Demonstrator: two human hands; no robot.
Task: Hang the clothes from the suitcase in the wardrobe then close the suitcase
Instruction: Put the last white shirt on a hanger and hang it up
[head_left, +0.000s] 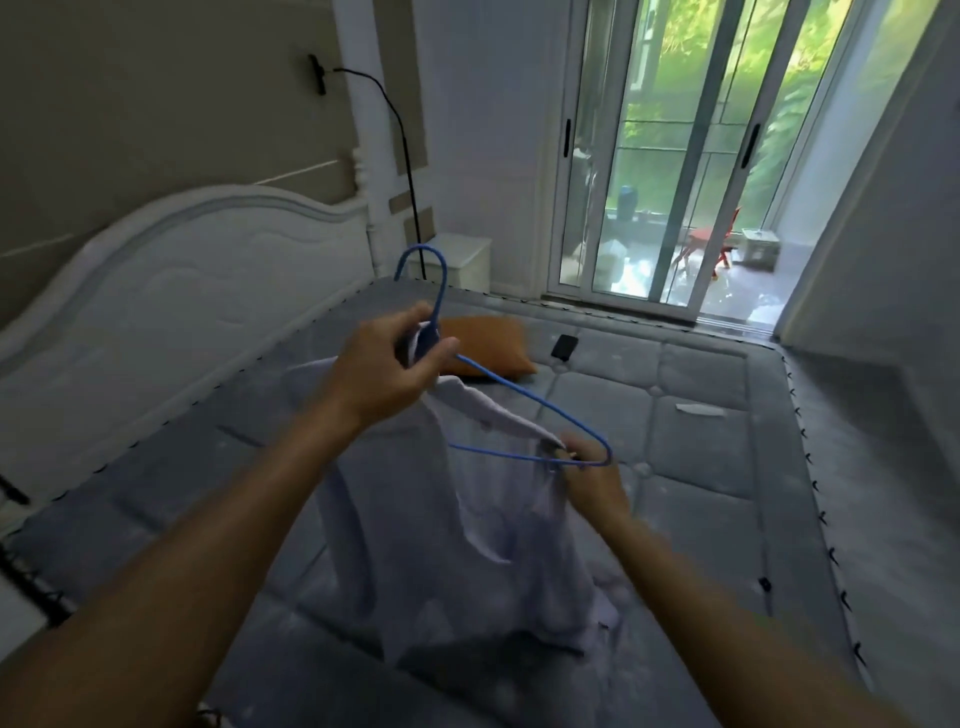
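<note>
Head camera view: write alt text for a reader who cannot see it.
A left hand grips the neck of a blue hanger while the right hand pinches a pale garment at the hanger's end, above a grey mattress with an orange pillow.

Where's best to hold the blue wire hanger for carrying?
Take the blue wire hanger at its neck, just under the upright hook, coming from the left where the left hand pinches it; the pale lilac shirt hangs off the arms below.

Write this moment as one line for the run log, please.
step: fitting pale garment onto blue hanger | left hand: grips hanger neck | right hand: pinches garment at hanger end | place: above mattress
</note>
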